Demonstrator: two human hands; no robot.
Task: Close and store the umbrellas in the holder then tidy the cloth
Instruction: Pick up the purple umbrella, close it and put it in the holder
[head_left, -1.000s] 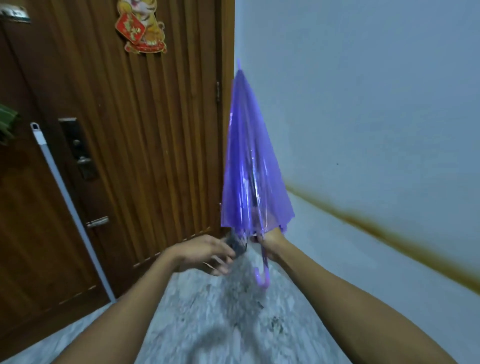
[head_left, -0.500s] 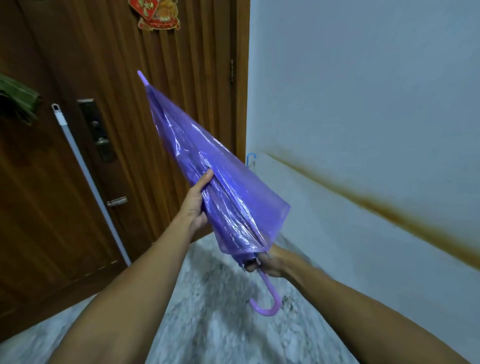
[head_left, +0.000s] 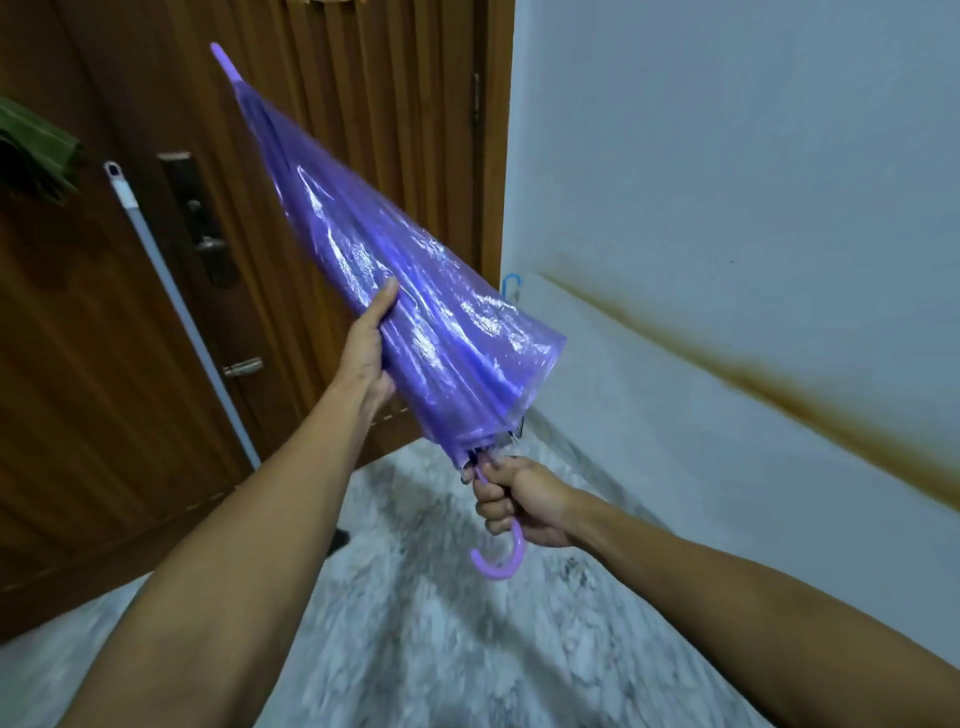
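A folded purple umbrella (head_left: 395, 291) of clear glossy plastic is held up in the air in front of a brown wooden door (head_left: 337, 130), tilted so that its pointed tip aims up and to the left while its handle end hangs low toward the right. The right hand (head_left: 519, 501) is clenched around the shaft just above the curved purple handle (head_left: 496, 558), whose hook sticks out below the fist. The left hand (head_left: 370, 351) cups the gathered canopy from the left side, thumb laid up along the plastic, the other fingers hidden behind the folds (so how tightly they press cannot be told). The canopy's loose lower edge flares out a little above the right hand. Behind, a pale-handled pole (head_left: 171, 291) leans against the door, something green (head_left: 36, 150) hangs at the far left, and a small blue hook (head_left: 510, 287) sits on the white wall (head_left: 727, 156) just beside the door frame. The floor (head_left: 441, 623) is grey marbled stone
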